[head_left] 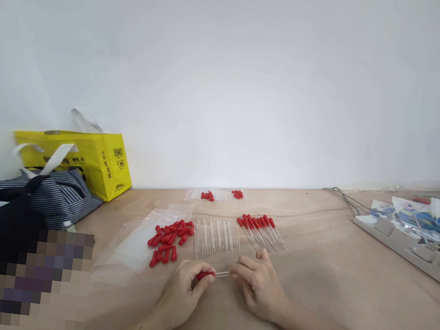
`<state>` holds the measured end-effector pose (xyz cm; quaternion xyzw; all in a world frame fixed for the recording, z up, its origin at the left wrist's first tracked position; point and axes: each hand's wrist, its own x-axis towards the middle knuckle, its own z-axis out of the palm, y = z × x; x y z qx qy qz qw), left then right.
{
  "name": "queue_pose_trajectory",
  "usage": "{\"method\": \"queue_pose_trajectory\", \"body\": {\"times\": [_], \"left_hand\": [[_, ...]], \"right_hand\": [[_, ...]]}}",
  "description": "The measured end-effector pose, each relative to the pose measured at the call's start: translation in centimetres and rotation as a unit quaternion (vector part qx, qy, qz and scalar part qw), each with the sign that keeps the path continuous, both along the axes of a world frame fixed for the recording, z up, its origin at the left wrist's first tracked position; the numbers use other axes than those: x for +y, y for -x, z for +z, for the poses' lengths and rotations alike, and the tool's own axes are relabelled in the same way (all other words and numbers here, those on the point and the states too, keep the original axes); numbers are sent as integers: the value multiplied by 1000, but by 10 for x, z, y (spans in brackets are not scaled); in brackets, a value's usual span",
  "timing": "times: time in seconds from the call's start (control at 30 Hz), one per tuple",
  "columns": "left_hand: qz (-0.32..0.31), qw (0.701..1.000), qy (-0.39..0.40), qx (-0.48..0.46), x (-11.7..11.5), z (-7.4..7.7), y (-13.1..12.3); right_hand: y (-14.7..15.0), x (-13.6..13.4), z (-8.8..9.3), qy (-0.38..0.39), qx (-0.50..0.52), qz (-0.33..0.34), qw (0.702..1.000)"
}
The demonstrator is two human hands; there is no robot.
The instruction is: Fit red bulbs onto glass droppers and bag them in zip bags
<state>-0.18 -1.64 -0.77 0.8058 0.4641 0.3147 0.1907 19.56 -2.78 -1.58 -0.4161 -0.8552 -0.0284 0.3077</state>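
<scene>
Wooden table [330, 310]: left fingers [203, 287] pinch a red bulb [204, 276], right fingers [243, 270] grip a clear tube [222, 274]; best keep both aligned, pressing gently without bending.

Red-topped droppers [261, 229] on wooden table [332, 299]

Plain white wall [253, 84], light wooden tabletop [332, 299]

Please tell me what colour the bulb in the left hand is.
The bulb is red, best seen in the head view.
</scene>
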Motion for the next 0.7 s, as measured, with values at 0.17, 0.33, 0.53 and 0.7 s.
{"method": "queue_pose_trajectory", "body": {"times": [0.17, 0.33, 0.53, 0.7], "left_hand": [[-24, 997, -44, 53, -4, 2, -1], [-34, 996, -55, 61, -4, 2, -1], [-61, 994, -71, 62, -3, 2, -2], [-73, 990, -88, 77, 0, 1, -2]], "right_hand": [[4, -1, -2, -6, 16, 5, 1000], [9, -1, -3, 3, 15, 9, 1000], [9, -1, -6, 16, 4, 2, 1000], [10, 1, -6, 52, -10, -1, 999]]}}
